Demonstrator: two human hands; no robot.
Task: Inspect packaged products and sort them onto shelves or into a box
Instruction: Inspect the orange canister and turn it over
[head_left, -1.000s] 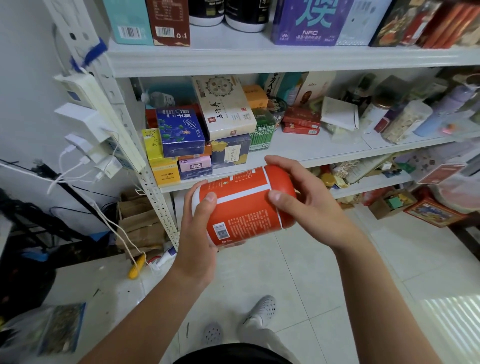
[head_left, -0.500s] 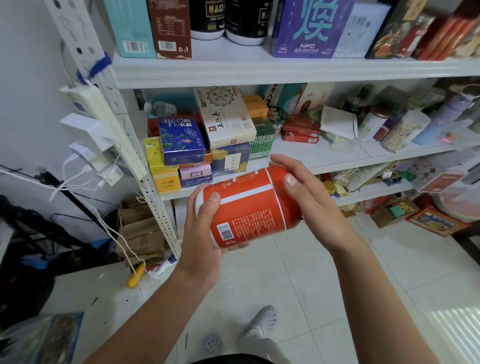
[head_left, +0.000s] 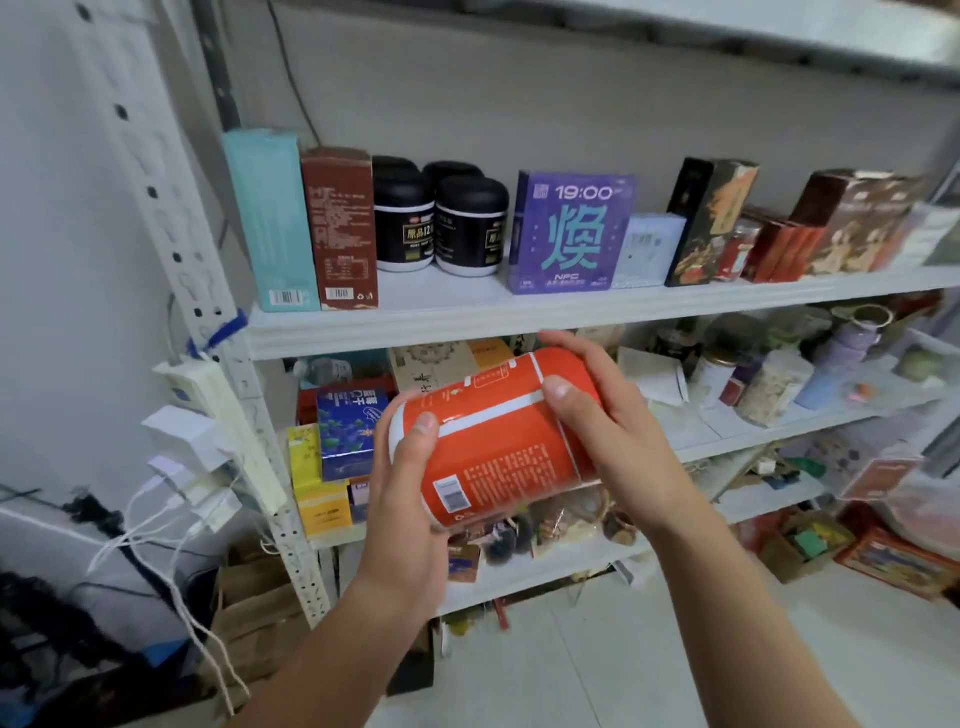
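Canister (head_left: 501, 452), held by left hand (head_left: 405, 519) and right hand (head_left: 623, 441), bears unreadable print.

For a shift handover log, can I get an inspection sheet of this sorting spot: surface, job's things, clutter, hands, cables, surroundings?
Surface: white upper shelf, boxes and black jars stand in a row.
Job's things: orange canister, held tilted in front of the shelving, barcode facing the camera.
Clutter: middle tier packed with stacked boxes, among them a blue box; loose items on the tier below.
Hands: left hand grips the canister's lower end, right hand its upper end.
Cables: white cables hang from a power strip on the shelf post.
Surroundings: pale tiled floor; brown paper bags at the shelf foot.
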